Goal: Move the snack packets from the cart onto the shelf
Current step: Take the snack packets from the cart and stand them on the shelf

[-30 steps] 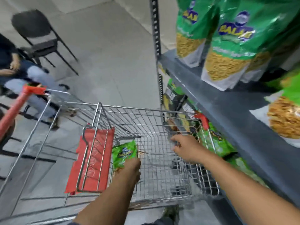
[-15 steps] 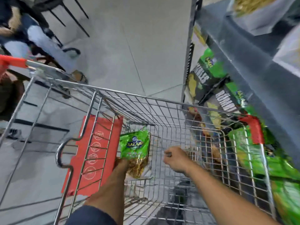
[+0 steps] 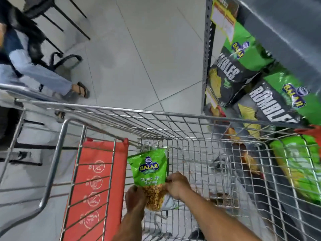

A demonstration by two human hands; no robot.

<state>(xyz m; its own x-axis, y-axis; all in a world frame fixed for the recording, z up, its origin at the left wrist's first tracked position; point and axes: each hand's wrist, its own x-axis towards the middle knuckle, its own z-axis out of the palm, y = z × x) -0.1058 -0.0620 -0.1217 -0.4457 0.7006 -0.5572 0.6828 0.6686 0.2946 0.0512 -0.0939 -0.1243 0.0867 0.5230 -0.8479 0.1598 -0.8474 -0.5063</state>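
**Green packet gripped inside the cart**

A green snack packet (image 3: pixel 149 168) is held upright at lower centre of the frame, inside the wire cart (image 3: pixel 173 117). Its lower left edge is clasped by the left hand (image 3: pixel 135 200), its lower right edge by the right hand (image 3: pixel 177 186). Beside it, a red seat flap (image 3: pixel 97 180) is seen. At right, the shelf (image 3: pixel 207 54) is stocked with dark and green packets (image 3: pixel 231 75).

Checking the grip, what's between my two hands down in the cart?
In the head view, the green Balaji snack packet sits between the left hand and right hand, both gripping its clear lower part.
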